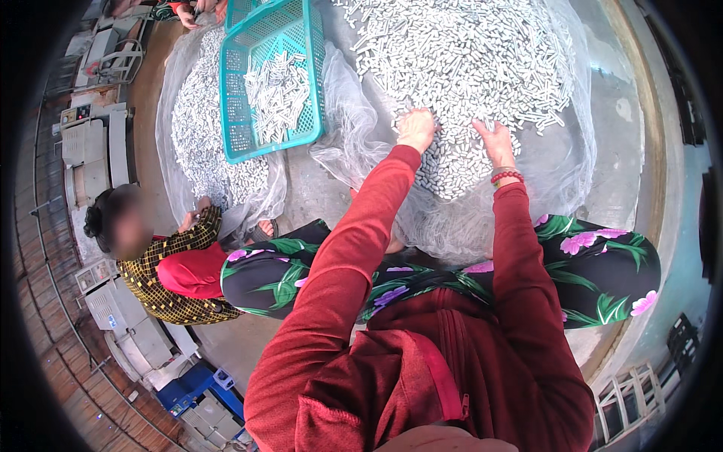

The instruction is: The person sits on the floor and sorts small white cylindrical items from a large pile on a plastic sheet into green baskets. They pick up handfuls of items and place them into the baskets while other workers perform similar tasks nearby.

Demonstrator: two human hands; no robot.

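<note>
A wide heap of small silvery, rod-shaped pieces [459,56] lies in front of me on a white mesh sheet [444,226]. My left hand [416,129] rests at the near left part of the heap, its fingers curled down among the pieces. What those fingers hold, if anything, is hidden. A little to the right, my right hand [497,142] touches the pieces with thumb and fingers apart. A red bead bracelet [507,176] circles that wrist. Left of the heap, a teal plastic basket [232,113] contains more such pieces, some looking longer.
A second heap [196,120] lies on mesh at the left. Beside it a person [173,275] in a patterned top sits low. Another person's hands [197,10] show at the far left. Machines [86,147] line the left side; a pale rack [629,403] stands at the lower right.
</note>
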